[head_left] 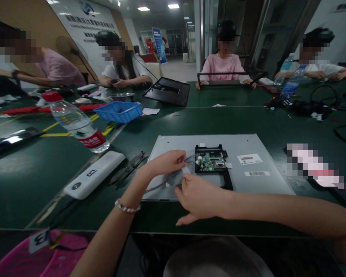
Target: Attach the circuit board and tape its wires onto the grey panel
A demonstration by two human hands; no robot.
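A grey flat panel (248, 154), like the back of a monitor, lies on the table in front of me. At its middle sits a green circuit board (209, 164) in a black frame (227, 181). Grey cables (173, 177) run from the board's left side towards the panel's lower left edge. My left hand (167, 162) is closed above the cables, its fingertips pinching a small white strip (185, 169) that looks like tape. On the near side of the strip, my right hand (200, 195) pinches its lower end with thumb lowered. The fingers partly hide the cables.
To the left are a white power bank (95, 175), glasses (128, 167), a tilted water bottle (77, 125) and a blue basket (119, 111). A blurred-out phone-like object (315, 167) lies right. Several people sit around the table; one holds a black frame (226, 74).
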